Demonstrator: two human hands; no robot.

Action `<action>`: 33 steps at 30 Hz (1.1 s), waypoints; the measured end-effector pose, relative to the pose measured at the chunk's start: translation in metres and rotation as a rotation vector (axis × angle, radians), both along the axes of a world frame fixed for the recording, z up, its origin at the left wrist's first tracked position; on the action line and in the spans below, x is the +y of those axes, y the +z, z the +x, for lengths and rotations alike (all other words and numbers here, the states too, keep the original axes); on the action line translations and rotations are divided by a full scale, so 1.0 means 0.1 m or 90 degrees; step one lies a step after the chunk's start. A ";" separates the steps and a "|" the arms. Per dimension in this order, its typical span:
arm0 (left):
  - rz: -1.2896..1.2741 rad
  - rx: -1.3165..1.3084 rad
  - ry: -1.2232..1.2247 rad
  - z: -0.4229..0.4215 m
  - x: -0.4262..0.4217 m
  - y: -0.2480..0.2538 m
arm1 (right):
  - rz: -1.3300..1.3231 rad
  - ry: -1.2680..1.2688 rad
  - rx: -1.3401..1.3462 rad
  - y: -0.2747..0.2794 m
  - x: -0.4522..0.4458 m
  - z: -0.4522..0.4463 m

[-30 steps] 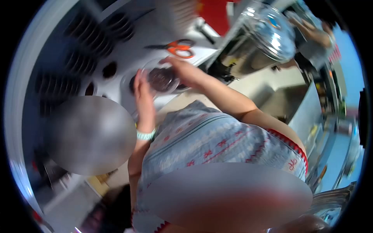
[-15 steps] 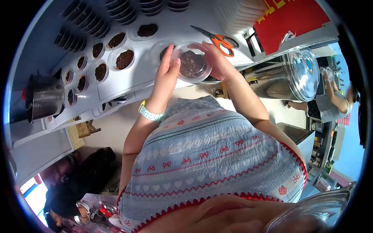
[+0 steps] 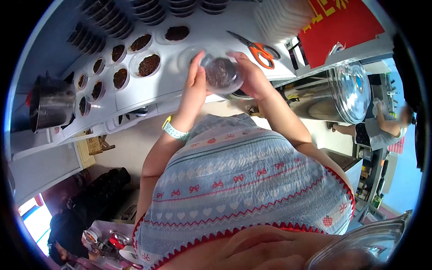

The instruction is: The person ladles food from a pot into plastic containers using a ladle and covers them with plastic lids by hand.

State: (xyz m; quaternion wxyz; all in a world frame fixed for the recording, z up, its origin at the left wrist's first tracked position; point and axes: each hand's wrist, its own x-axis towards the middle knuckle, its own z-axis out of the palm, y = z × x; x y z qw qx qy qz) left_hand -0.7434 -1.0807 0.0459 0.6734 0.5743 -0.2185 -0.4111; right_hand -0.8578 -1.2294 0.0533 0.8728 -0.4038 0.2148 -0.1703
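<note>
Between my two hands is a round clear plastic tub (image 3: 221,75) with dark contents, slightly blurred. My left hand (image 3: 192,87), with a pale watch strap at the wrist, presses its left side. From the right side, my right hand (image 3: 254,77) curls its fingers around it. Just behind my left fingers, another clear round piece (image 3: 190,55) rests on the white table (image 3: 155,96), partly hidden. Orange-handled scissors (image 3: 261,53) lie with blades apart beyond my right hand. To the left sit several clear tubs filled with dark brown food (image 3: 148,65).
Stacks of dark tubs (image 3: 108,20) line the back. White stacked lids or containers (image 3: 274,20) stand near a red sign (image 3: 344,27). A metal pot (image 3: 51,101) is at left, a large metal vessel (image 3: 310,96) at right. Two other people (image 3: 382,121) are farther off.
The tub between my hands has tilted slightly and blurred, staying in both hands. The table and its things have shifted a little right in view.
</note>
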 end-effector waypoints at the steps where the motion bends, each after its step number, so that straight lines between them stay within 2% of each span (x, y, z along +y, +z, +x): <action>1: -0.055 -0.067 -0.036 0.07 0.00 -0.18 | 0.076 0.076 0.029 0.02 -0.08 -0.03; 3: -0.106 -0.134 -0.072 0.09 0.01 -0.23 | 0.073 0.099 0.058 0.04 -0.09 0.00; 5: -0.069 -0.205 -0.046 -0.01 0.01 -0.21 | -0.053 0.151 0.090 0.07 -0.02 -0.01; 6: -0.074 -0.060 -0.028 -0.06 0.03 -0.15 | -0.069 0.148 0.109 0.03 -0.04 -0.01; 7: -0.074 -0.059 -0.025 -0.13 0.06 -0.08 | -0.069 0.150 0.109 0.03 -0.03 -0.01; 9: 0.011 0.019 0.013 -0.28 0.08 0.02 | 0.062 0.045 0.056 0.03 0.01 -0.01; 11: -0.015 0.038 0.013 -0.30 0.09 -0.13 | 0.020 0.020 0.055 -0.01 0.05 -0.03; 13: 0.027 -0.011 -0.055 -0.11 0.12 -0.24 | -0.010 -0.005 0.017 -0.05 0.03 -0.04; 14: 0.054 -0.065 -0.087 -0.06 0.14 -0.11 | 0.064 0.037 0.017 0.01 -0.02 -0.05; 15: 0.054 -0.066 -0.087 -0.03 0.14 -0.14 | 0.064 0.037 0.017 0.07 -0.02 -0.04; 17: -0.006 -0.039 -0.108 0.00 0.11 -0.18 | -0.019 0.137 0.122 0.17 -0.01 -0.04; 19: -0.024 -0.049 -0.065 -0.15 0.12 -0.13 | -0.044 0.120 0.104 0.02 -0.05 -0.03; 21: -0.103 -0.079 -0.045 -0.28 0.11 -0.13 | -0.014 0.026 0.062 -0.02 -0.01 0.03; 22: -0.051 -0.031 -0.065 -0.21 0.14 -0.12 | 0.014 -0.011 0.030 -0.04 0.06 0.05; 25: -0.090 0.038 -0.087 -0.12 0.16 -0.23 | 0.024 -0.008 0.007 -0.01 0.11 0.08; 27: -0.100 0.022 -0.089 -0.16 0.17 -0.29 | 0.046 0.010 0.020 0.07 0.11 0.10; 29: -0.180 -0.192 -0.010 -0.24 0.11 -0.36 | 0.050 0.002 0.026 -0.02 0.09 0.14; 33: -0.163 -0.093 -0.035 -0.09 0.18 -0.30 | 0.098 -0.031 0.024 -0.08 0.15 0.20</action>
